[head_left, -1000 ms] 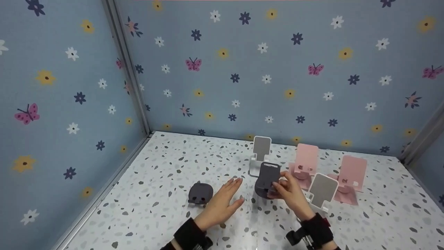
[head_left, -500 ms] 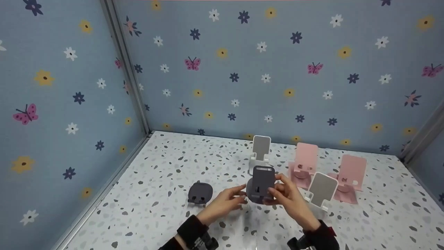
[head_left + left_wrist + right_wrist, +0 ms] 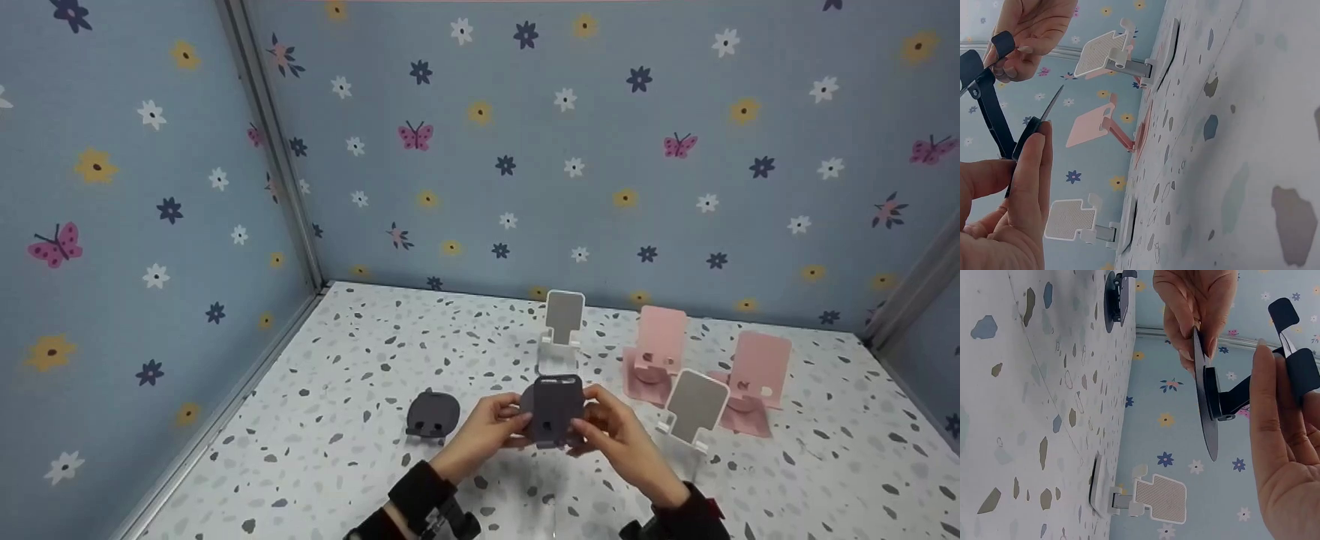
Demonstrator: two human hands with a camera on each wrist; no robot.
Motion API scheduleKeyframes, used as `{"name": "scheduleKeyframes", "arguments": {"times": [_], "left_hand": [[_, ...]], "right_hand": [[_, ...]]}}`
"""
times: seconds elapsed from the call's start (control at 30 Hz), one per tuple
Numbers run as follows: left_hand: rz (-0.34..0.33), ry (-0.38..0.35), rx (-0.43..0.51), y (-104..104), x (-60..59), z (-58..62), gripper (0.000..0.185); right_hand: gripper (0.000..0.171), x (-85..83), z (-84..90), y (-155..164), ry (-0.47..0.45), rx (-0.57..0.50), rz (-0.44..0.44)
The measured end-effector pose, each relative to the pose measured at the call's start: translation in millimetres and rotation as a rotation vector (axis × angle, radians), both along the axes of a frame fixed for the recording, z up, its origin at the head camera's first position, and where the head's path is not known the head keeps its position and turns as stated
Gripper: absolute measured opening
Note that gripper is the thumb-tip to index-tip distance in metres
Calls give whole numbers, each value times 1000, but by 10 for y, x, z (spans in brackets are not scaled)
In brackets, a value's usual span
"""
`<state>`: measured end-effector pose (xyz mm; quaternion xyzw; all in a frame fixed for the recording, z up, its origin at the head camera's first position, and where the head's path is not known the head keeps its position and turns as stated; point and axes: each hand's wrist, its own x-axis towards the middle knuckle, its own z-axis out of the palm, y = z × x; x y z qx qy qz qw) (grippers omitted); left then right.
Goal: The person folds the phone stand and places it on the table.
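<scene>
Dark grey plastic folding phone stand (image 3: 553, 411) held above the speckled white tabletop (image 3: 352, 375), left hand (image 3: 487, 427) and right hand (image 3: 619, 435) pinching its edges; best folded slowly with fingertips off the hinge; count: two pink stands (image 3: 660, 352), two white stands (image 3: 562, 330), two grey.

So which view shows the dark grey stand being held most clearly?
The right wrist view: the dark grey stand appears edge-on, with base disc, hinge arm and cradle separate. The head view shows its face, partly covered by the left hand and right hand. The left wrist view catches only thin edges.
</scene>
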<state>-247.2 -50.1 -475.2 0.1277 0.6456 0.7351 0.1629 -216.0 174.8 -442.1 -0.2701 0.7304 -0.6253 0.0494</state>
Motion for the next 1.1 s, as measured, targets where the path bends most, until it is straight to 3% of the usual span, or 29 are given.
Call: {"name": "scheduleKeyframes", "arguments": {"times": [0.23,0.4,0.53,0.8,1.1], "left_hand": [[4,-5,-40,13,3,-4,15],[-15,27,-53,41,18,13,10],[-13,109,-68,52,25,31,9],[8,279,-131,56,16,42,12],[24,370,-124,44,36,56,13]], "right_hand": [[22,64,72,-88,-37,35,-161],[30,86,110,-125,-60,27,-263],[33,70,141,-97,-87,-4,-247],[38,46,228,-31,-126,-31,-133],[42,56,305,-15,-157,0,-77]]}}
